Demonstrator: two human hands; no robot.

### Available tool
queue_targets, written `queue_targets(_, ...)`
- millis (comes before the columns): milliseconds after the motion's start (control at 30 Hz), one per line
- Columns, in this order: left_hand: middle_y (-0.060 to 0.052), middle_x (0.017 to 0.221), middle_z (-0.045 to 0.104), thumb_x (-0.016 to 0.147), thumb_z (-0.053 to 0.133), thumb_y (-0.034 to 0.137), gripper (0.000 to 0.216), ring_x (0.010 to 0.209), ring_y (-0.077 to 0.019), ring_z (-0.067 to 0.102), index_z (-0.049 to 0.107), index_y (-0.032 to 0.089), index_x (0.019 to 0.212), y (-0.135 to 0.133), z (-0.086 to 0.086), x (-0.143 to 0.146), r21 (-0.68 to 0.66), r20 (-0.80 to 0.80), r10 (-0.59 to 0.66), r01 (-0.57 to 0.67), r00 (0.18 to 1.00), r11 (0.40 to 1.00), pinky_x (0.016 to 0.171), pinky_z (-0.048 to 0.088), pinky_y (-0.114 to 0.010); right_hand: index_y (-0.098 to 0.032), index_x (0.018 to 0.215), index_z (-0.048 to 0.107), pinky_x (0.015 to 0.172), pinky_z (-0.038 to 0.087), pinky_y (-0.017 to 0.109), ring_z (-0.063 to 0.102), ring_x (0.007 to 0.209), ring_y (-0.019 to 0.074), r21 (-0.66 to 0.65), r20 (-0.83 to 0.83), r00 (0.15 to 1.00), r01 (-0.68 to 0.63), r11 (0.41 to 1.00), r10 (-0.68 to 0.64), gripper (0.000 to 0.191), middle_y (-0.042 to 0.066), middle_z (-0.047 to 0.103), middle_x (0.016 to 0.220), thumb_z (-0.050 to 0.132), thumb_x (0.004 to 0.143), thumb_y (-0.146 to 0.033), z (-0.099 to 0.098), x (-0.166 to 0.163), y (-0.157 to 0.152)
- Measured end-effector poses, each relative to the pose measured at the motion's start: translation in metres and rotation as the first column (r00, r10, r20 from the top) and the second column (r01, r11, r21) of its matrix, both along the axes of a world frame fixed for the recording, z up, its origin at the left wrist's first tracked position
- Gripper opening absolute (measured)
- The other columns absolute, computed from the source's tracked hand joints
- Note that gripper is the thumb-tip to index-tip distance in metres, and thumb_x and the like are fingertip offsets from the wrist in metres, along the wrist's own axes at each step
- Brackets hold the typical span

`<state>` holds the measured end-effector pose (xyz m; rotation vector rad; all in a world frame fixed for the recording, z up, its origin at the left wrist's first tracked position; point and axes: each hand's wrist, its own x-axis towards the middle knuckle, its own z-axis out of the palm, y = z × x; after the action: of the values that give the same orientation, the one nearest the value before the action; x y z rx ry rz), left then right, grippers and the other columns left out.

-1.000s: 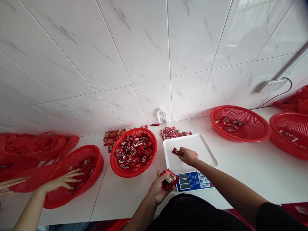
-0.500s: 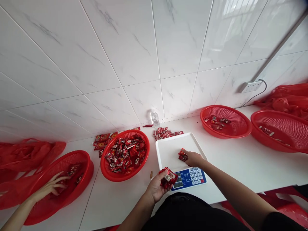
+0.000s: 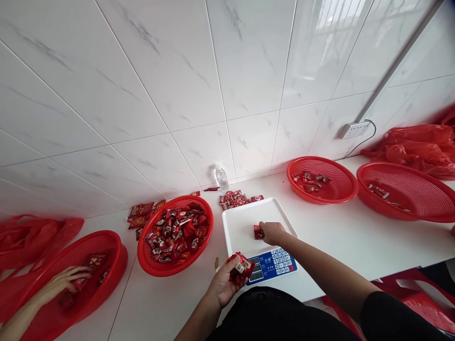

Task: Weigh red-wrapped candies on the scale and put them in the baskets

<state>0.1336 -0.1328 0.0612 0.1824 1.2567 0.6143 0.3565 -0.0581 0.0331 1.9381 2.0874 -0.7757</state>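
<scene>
Left hand [image 3: 222, 286]: a bunch of red packets [image 3: 241, 267] is grasped at the lower middle of the frame, beside the left end of the blue panel [image 3: 272, 266].
Right hand [image 3: 274, 233]: a small red packet [image 3: 258, 232] is pinched at the fingertips, right of centre; whether the pan is touched by it cannot be told.
Scale: the white pan [image 3: 241, 225] is reached over by the right forearm; the keys are set in the panel's right part.
Full basket [image 3: 211, 225]: it is heaped with red packets, left of the pan.
Lower left: a co-worker's hand [image 3: 60, 286] is held in another red basket [image 3: 119, 265].
Right side: two red baskets, a nearer-centre one [image 3: 341, 182] and an outer one [image 3: 423, 189], are sparsely filled.
Bench [image 3: 341, 237]: loose packets [image 3: 234, 199] are scattered behind the pan, near a clear bottle [image 3: 222, 179].
</scene>
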Motion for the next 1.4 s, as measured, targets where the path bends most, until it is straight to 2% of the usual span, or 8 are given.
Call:
queue_targets(233, -0.010, 0.088, 0.065, 0.068, 0.073, 0.029, 0.038, 0.069, -0.0188, 0.064, 0.047, 0.017, 0.094, 0.000, 0.004, 0.003, 0.000, -0.003, 0.014, -0.014, 1.000, 1.000, 0.059, 0.053, -0.030, -0.022, 0.112, 0.048, 0.070, 0.042, 0.035, 0.060, 0.095, 0.0297, -0.017, -0.002, 1.000, -0.013, 1.000, 0.013, 0.041, 0.011, 0.064, 0.104, 0.057, 0.072, -0.023, 0.001, 0.001, -0.001)
queue_targets(333, -0.011, 0.090, 0.065, 0.068, 0.072, 0.029, 0.039, 0.070, -0.0200, 0.064, 0.047, 0.017, 0.095, -0.002, 0.005, 0.003, -0.003, 0.006, 0.019, -0.019, 1.000, 1.000, 0.058, 0.053, -0.030, -0.023, 0.124, 0.039, 0.068, 0.043, 0.034, 0.061, 0.094, 0.0296, -0.047, -0.006, 1.000, -0.011, 0.999, 0.011, 0.058, 0.012, 0.064, 0.104, 0.058, 0.070, -0.023, 0.000, 0.003, 0.000)
queue_targets(433, -0.011, 0.092, 0.065, 0.069, 0.072, 0.029, 0.041, 0.072, -0.0207, 0.065, 0.046, 0.017, 0.098, -0.004, 0.005, 0.001, -0.009, 0.004, 0.028, -0.028, 1.000, 1.000, 0.058, 0.053, -0.030, -0.028, 0.138, 0.021, 0.065, 0.043, 0.032, 0.062, 0.093, 0.0298, -0.090, -0.011, 1.000, -0.026, 0.996, 0.026, 0.086, 0.010, 0.064, 0.104, 0.063, 0.063, -0.021, 0.000, 0.005, 0.005)
queue_targets(533, -0.011, 0.093, 0.064, 0.069, 0.072, 0.028, 0.042, 0.073, -0.0200, 0.065, 0.046, 0.018, 0.100, -0.006, 0.003, -0.001, -0.006, 0.007, 0.037, -0.037, 0.999, 0.999, 0.059, 0.054, -0.030, -0.033, 0.138, 0.021, 0.063, 0.043, 0.031, 0.062, 0.091, 0.0298, -0.134, -0.015, 0.999, -0.053, 0.990, 0.051, 0.095, 0.008, 0.065, 0.102, 0.067, 0.056, -0.021, 0.001, 0.006, 0.009)
queue_targets(767, -0.012, 0.094, 0.064, 0.070, 0.071, 0.030, 0.042, 0.073, -0.0203, 0.065, 0.047, 0.016, 0.102, -0.007, 0.002, -0.004, -0.024, 0.022, 0.032, -0.031, 0.999, 0.999, 0.058, 0.054, -0.030, -0.028, 0.128, 0.039, 0.065, 0.041, 0.031, 0.061, 0.092, 0.0290, -0.123, 0.003, 0.999, -0.044, 0.991, 0.045, 0.072, 0.009, 0.065, 0.102, 0.065, 0.060, -0.021, 0.002, 0.002, 0.007)
queue_targets(967, -0.014, 0.098, 0.063, 0.070, 0.071, 0.030, 0.046, 0.074, -0.0213, 0.065, 0.045, 0.016, 0.105, -0.007, -0.001, -0.005, -0.029, 0.013, 0.034, -0.033, 0.999, 0.999, 0.059, 0.054, -0.031, -0.027, 0.120, 0.043, 0.064, 0.040, 0.030, 0.061, 0.091, 0.0282, -0.096, 0.005, 1.000, -0.027, 0.995, 0.028, 0.057, 0.009, 0.064, 0.102, 0.062, 0.066, -0.025, 0.002, 0.001, 0.000)
queue_targets(1133, -0.014, 0.094, 0.064, 0.072, 0.069, 0.029, 0.040, 0.071, -0.0203, 0.065, 0.049, 0.014, 0.102, -0.005, -0.002, -0.005, -0.022, 0.035, 0.012, -0.011, 0.999, 1.000, 0.058, 0.054, -0.030, -0.027, 0.118, 0.044, 0.065, 0.040, 0.030, 0.061, 0.091, 0.0275, -0.085, -0.006, 1.000, -0.012, 0.996, 0.011, 0.053, 0.008, 0.065, 0.101, 0.061, 0.067, -0.025, 0.003, 0.001, -0.002)
queue_targets(1400, -0.013, 0.092, 0.064, 0.070, 0.071, 0.030, 0.043, 0.070, -0.0206, 0.066, 0.048, 0.014, 0.102, -0.005, -0.002, -0.005, -0.023, 0.015, 0.015, -0.014, 1.000, 1.000, 0.058, 0.054, -0.029, -0.026, 0.110, 0.051, 0.068, 0.040, 0.033, 0.060, 0.093, 0.0292, -0.077, -0.053, 0.998, 0.030, 0.997, -0.034, 0.044, 0.009, 0.065, 0.101, 0.060, 0.068, -0.023, -0.002, 0.002, -0.005)
